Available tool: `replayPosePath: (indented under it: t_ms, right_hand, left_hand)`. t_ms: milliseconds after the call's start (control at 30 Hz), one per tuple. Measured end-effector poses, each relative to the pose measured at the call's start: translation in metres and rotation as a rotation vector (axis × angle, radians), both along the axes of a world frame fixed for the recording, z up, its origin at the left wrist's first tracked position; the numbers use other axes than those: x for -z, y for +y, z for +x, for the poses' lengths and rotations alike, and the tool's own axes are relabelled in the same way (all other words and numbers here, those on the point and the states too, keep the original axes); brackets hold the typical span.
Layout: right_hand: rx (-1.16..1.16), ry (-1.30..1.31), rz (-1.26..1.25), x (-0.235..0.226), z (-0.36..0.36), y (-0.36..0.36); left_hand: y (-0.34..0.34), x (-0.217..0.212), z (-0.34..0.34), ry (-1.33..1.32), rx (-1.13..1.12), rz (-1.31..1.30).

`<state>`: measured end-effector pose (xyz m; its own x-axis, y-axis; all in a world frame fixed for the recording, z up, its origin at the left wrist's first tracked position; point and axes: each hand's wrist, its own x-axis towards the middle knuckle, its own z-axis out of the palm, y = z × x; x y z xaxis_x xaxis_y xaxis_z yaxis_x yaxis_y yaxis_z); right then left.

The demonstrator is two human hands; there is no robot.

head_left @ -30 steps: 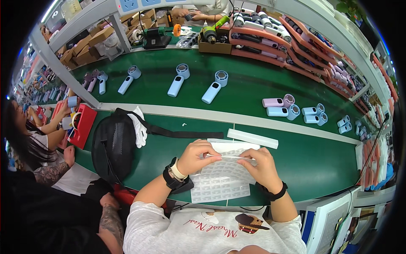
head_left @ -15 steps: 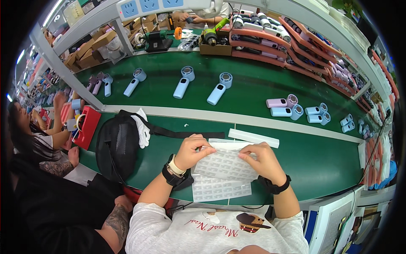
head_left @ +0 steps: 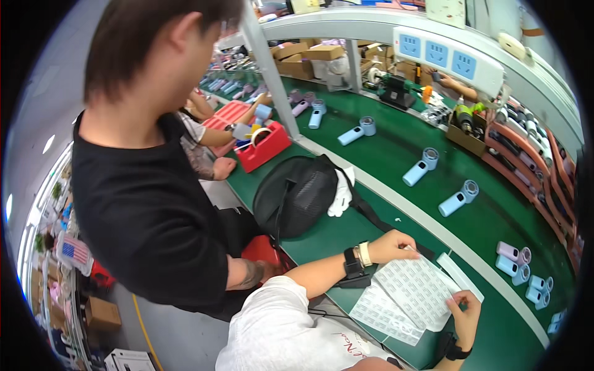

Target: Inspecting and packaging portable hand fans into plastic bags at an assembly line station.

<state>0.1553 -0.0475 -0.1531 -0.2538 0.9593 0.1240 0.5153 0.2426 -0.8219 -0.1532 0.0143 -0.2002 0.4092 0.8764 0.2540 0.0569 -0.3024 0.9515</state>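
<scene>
My left hand (head_left: 390, 247) pinches the far left corner of a white sheet of small printed labels (head_left: 416, 285) between thumb and fingers. On the sheet's right edge, my right hand (head_left: 466, 314) has its thumb and fingers closed too. A second label sheet (head_left: 378, 316) lies under the first one on the green table, partly covered by it. Just beyond the sheets is a long white strip-shaped piece (head_left: 460, 276). Dark bands circle both my wrists, and the left also wears a pale watch strap.
A black bag (head_left: 297, 198) with white gloves (head_left: 342, 193) beside it sits left of my hands. A person in black (head_left: 148, 216) stands close at my left. Light-blue handheld fans (head_left: 455, 203) lie along the green belt (head_left: 383, 154). A red tape dispenser (head_left: 266, 147) stands farther off.
My view has swung left, so the bench appears farther right and tilted. The person in black now shows upright and much larger. Both hands still hold the label sheet.
</scene>
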Motion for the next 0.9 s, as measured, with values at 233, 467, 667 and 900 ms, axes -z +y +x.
replayPosePath:
  t_ms: [233, 467, 667, 900]
  right_hand:
    - [0.171, 0.24, -0.102, -0.005, -0.005, -0.009]
    - [-0.029, 0.368, 0.146, -0.004, 0.008, -0.005]
    - [-0.014, 0.241, 0.123, -0.009, -0.007, -0.004]
    - [-0.093, 0.232, 0.012, -0.008, 0.002, -0.008]
  left_hand:
    - [0.003, 0.008, -0.004, -0.034, -0.016, -0.126]
    - [0.001, 0.004, -0.004, 0.025, -0.033, -0.17]
    - [-0.004, 0.005, 0.002, -0.017, 0.033, -0.185]
    - [-0.005, 0.008, 0.01, -0.053, 0.064, -0.239]
